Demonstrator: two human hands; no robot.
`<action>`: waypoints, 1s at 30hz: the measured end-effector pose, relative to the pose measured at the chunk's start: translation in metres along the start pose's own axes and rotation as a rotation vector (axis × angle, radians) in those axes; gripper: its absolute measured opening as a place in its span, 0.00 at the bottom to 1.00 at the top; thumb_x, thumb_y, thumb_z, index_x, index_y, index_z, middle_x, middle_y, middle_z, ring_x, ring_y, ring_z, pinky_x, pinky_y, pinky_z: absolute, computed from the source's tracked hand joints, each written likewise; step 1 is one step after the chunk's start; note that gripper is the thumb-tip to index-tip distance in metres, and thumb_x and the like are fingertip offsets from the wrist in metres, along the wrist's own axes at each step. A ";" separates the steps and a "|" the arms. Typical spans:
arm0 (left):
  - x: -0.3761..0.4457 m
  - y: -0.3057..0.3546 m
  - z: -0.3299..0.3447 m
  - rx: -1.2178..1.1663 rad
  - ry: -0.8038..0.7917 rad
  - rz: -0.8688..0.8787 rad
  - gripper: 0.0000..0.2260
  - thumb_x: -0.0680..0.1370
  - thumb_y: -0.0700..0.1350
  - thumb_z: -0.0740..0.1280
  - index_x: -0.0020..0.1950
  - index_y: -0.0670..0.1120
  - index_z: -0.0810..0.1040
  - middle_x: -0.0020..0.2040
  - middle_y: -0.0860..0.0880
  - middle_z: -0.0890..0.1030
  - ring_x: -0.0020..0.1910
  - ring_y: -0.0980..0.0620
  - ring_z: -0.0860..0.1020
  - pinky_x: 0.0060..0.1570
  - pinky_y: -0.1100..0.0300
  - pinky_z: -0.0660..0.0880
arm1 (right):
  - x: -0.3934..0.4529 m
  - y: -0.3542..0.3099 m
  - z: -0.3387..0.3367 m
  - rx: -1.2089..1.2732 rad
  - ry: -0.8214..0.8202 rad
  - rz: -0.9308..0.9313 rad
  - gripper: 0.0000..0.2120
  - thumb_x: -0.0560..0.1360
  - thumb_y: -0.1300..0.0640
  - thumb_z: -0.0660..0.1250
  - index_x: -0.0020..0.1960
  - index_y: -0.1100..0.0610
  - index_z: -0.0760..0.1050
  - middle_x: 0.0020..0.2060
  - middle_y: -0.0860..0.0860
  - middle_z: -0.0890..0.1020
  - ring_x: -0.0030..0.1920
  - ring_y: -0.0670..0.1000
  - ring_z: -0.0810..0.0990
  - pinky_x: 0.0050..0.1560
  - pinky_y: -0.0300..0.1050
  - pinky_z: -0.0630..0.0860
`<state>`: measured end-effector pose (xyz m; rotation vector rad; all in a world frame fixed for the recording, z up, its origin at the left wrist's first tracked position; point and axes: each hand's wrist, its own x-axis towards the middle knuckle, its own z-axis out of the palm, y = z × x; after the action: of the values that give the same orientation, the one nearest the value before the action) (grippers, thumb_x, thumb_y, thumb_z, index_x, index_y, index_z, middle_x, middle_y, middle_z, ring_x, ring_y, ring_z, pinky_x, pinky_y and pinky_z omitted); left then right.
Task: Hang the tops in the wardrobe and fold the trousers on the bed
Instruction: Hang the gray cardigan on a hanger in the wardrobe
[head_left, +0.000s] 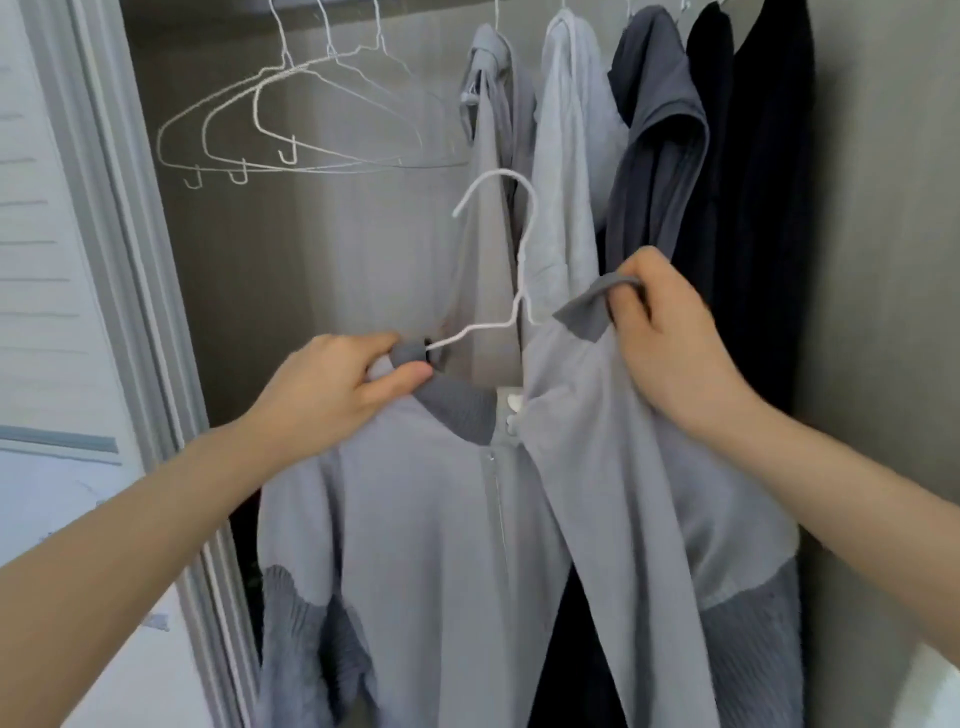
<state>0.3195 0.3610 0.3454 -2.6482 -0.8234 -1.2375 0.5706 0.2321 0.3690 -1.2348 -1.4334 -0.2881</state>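
Observation:
A light grey top (431, 545) with a darker ribbed collar and cuffs hangs in front of me, partly on a white wire hanger (506, 260). My left hand (337, 384) grips the left collar end together with the hanger's left arm. My right hand (670, 332) pinches the right collar end and holds that side of the top up beside the hanger's neck. The hanger's hook points up, below the wardrobe rail and free of it. The hanger's right arm is hidden by the cloth.
Three empty white wire hangers (291, 130) hang at the left of the open wardrobe. Several hung tops fill the right: light grey (493, 104), pale blue (576, 130), dark grey (660, 135) and black (753, 156). A white louvred door (57, 260) stands at the left.

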 end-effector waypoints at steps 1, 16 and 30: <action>-0.003 -0.014 -0.004 -0.064 -0.005 -0.056 0.27 0.75 0.70 0.58 0.38 0.47 0.76 0.30 0.52 0.74 0.30 0.53 0.70 0.34 0.54 0.69 | 0.003 0.002 -0.007 0.022 0.018 0.014 0.08 0.80 0.59 0.59 0.42 0.58 0.68 0.33 0.46 0.71 0.34 0.43 0.68 0.38 0.41 0.66; -0.014 -0.032 -0.021 -0.127 0.187 -0.190 0.23 0.79 0.57 0.65 0.27 0.50 0.65 0.23 0.54 0.67 0.26 0.54 0.65 0.29 0.60 0.63 | -0.024 0.014 0.001 -0.001 -0.448 0.002 0.20 0.79 0.53 0.61 0.33 0.62 0.61 0.27 0.47 0.62 0.29 0.45 0.61 0.30 0.41 0.59; -0.007 -0.041 -0.039 -0.075 0.215 -0.156 0.29 0.73 0.68 0.56 0.31 0.42 0.68 0.26 0.51 0.66 0.29 0.50 0.66 0.34 0.52 0.66 | -0.002 -0.001 0.008 -0.001 -0.584 0.008 0.26 0.74 0.41 0.60 0.35 0.65 0.68 0.29 0.54 0.66 0.32 0.48 0.65 0.34 0.46 0.63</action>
<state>0.2680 0.3805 0.3611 -2.4863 -0.9803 -1.5868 0.5649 0.2370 0.3655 -1.3900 -1.9195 0.0915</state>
